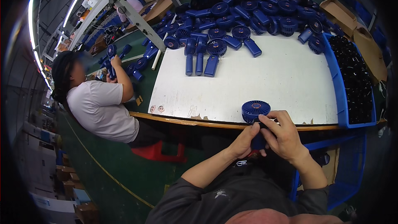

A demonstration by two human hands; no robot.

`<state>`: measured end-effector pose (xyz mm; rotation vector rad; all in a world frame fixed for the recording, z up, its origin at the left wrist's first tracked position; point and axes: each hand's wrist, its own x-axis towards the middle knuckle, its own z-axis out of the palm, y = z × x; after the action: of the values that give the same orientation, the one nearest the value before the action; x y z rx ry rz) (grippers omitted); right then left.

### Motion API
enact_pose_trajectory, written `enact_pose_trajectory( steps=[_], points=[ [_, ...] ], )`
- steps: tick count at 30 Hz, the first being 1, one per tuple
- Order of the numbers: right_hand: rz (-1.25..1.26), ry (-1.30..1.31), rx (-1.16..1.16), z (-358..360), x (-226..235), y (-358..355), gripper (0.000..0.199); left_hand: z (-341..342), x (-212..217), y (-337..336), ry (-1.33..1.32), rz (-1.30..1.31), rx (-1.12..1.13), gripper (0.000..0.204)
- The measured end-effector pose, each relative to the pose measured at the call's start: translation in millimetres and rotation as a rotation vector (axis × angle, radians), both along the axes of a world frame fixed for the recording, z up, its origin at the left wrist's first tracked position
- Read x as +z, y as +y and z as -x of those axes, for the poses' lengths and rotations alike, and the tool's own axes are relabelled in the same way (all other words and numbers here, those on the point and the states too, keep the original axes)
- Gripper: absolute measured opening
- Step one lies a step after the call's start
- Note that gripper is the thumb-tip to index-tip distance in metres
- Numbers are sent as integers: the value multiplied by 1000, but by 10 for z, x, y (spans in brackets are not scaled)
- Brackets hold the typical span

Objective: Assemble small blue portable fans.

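A blue handheld fan (255, 110) with a round grilled head is held upright just in front of the table's near edge. My left hand (244, 141) wraps its handle from the left. My right hand (282, 135) grips the handle from the right, fingers curled over the top below the fan head. Both hands touch each other around the handle, which they mostly hide.
A white mat (265, 79) covers the table. A big pile of blue fans (244, 12) fills its far side. A blue tray (336, 87) of black parts (354, 79) runs along the right. A person in a white shirt (99, 108) sits at left holding a fan.
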<state>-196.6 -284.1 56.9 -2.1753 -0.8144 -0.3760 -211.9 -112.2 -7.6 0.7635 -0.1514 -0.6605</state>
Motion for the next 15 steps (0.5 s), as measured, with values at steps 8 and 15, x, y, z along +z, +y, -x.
enact_pose_trajectory(
  steps=[8, 15],
  points=[
    [115, 67, -92, 164, -46, 139, 60, 35, -94, -183, 148, -7, 296, 54],
    [-212, 63, -142, 303, -465, 195, 53, 65, 8, -93, -713, -715, 259, 73]
  ],
)
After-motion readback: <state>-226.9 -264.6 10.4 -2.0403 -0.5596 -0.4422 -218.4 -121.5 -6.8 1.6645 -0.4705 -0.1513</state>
